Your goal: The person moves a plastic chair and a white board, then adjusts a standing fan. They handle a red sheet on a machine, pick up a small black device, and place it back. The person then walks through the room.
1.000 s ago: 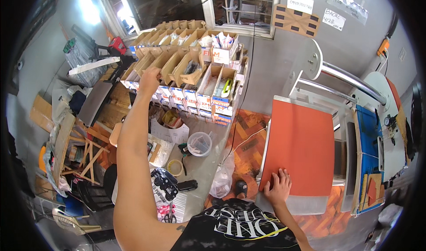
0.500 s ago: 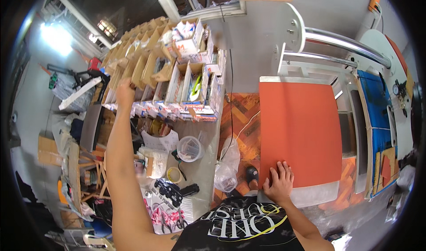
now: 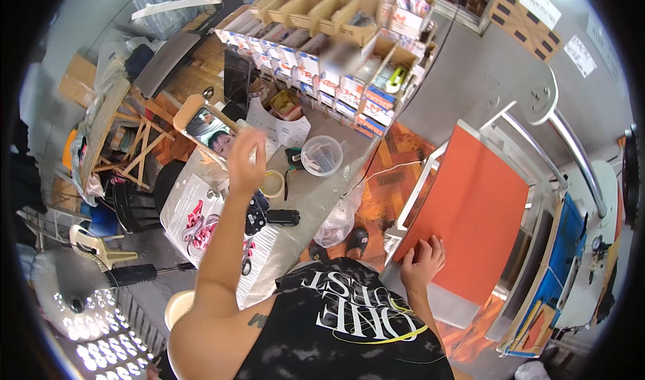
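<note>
My left hand (image 3: 247,162) is raised over the worktable, close to the right end of a phone (image 3: 211,131) with a lit screen in a tan case or holder. Its fingers are smeared, so whether they hold anything does not show. A clear round plastic tub (image 3: 322,156) and a roll of tape (image 3: 272,183) stand to the right of that hand. My right hand (image 3: 423,262) rests on the red-orange pad (image 3: 480,205) of a press-like machine, at its near left corner. Its fingers are spread, and nothing is in them.
Cardboard bins (image 3: 316,11) with several compartments stand at the table's far end. A black game controller (image 3: 256,213) and pink-and-white items (image 3: 200,229) lie nearer. Metal bars (image 3: 578,162) flank the pad. Left of the table are a black chair (image 3: 134,199) and a fan (image 3: 74,282).
My left hand has come back from the cardboard bins to beside the phone. My right hand stays on the red-orange pad. The view has turned toward the left and nearer side.
</note>
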### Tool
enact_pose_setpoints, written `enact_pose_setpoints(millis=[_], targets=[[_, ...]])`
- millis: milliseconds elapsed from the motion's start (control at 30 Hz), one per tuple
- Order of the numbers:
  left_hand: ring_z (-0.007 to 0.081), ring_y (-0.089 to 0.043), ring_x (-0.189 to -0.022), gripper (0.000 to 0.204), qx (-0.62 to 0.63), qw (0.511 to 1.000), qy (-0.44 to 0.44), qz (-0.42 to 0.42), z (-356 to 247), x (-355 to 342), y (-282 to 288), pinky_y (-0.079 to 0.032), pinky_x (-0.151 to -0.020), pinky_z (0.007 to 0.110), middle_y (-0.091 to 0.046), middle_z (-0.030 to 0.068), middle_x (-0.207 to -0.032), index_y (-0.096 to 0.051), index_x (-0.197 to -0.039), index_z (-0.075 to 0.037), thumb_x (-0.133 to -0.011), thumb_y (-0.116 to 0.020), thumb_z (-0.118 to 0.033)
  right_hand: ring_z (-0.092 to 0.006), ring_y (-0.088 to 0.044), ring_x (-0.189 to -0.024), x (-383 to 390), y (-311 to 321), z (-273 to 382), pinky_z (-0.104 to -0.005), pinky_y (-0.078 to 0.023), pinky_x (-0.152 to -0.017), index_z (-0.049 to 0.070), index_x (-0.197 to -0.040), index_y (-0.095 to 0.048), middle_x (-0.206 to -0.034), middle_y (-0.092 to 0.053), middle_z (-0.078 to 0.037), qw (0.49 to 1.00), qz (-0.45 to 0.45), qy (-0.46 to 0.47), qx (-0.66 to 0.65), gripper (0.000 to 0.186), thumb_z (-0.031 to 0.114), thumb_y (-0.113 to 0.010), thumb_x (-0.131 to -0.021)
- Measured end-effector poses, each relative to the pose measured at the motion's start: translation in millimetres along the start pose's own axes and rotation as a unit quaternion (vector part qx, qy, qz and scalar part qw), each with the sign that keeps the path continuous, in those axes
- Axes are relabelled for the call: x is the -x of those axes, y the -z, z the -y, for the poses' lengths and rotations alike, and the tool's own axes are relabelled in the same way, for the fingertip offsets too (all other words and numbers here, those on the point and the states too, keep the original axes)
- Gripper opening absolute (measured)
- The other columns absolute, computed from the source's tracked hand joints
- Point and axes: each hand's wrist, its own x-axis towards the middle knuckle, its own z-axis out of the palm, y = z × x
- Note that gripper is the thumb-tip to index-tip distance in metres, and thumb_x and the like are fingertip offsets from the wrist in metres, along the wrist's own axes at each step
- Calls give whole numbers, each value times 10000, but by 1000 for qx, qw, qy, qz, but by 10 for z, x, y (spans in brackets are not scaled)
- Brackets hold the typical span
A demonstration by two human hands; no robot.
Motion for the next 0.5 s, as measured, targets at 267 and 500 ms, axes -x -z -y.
enact_pose_setpoints(millis=[267, 500], targets=[[343, -650, -952, 161, 85, 952, 225, 188, -434, 2163, 387, -532, -851, 403, -651, 137, -1065, -680, -1017, -39, -891, -585, -74, -414, -537, -1181, -586, -222, 715, -465, -471, -947, 18, -1058, -642, -1271, -555, -222, 958, 84, 157, -224, 250, 24, -655, -809], [335, -667, -939, 135, 67, 931, 332, 138, -116, 2559, 587, -532, -834, 385, -662, 151, -1014, -686, -989, -23, -900, -602, -79, -406, -616, -956, -445, -771, 1510, -471, -505, -754, 15, -878, -620, -966, -652, -175, 890, 161, 365, -220, 66, 76, -640, -860]])
